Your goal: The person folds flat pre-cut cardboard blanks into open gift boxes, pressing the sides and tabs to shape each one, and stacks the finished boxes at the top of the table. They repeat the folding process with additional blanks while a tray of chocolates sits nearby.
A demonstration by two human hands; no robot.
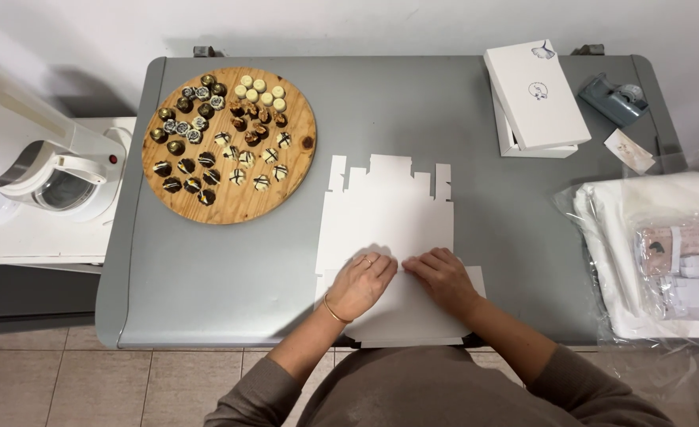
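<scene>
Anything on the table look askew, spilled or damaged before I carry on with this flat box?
Nothing stands out. The white box blank lies flat under the left hand and right hand. The chocolates stay in groups on the round wooden board; the stacked white boxes sit slightly turned but intact.

The flat card cutout (385,213) is plain white on a grey table (231,269). Chocolates (223,130) run dark brown, cream and white-striped across a pale wooden round board (239,205). The closed boxes (535,95) are white with small dark motifs.
</scene>
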